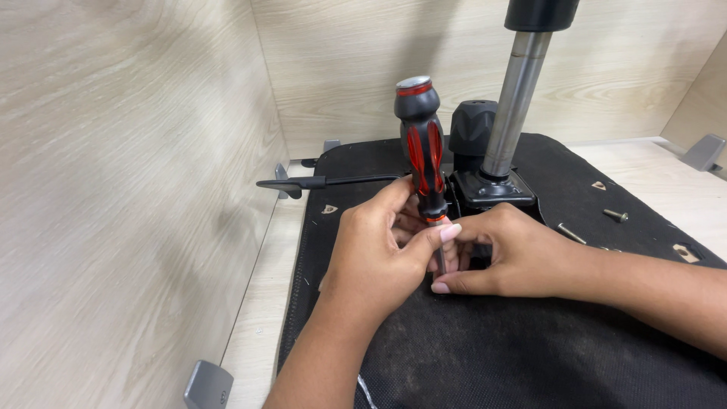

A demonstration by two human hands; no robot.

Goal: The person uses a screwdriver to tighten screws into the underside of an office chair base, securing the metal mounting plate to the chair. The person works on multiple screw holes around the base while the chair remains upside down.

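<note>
Pinching the shaft of the upright red-and-black screwdriver (422,151) on the black chair underside (469,348), the left hand (379,250) and right hand (515,254) crowded its tip, which might slip and jab a finger.

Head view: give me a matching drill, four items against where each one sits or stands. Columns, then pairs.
Items:
1. screwdriver
2. loose screws
3. lever
4. metal column

Places:
A. lying on the black fabric, right of the hands
B. rising from the black base plate at the top of the view
C. upright, its shaft pinched between left hand and right hand
D. sticking out leftward toward the wooden wall

Pairs: 1-C, 2-A, 3-D, 4-B
</note>
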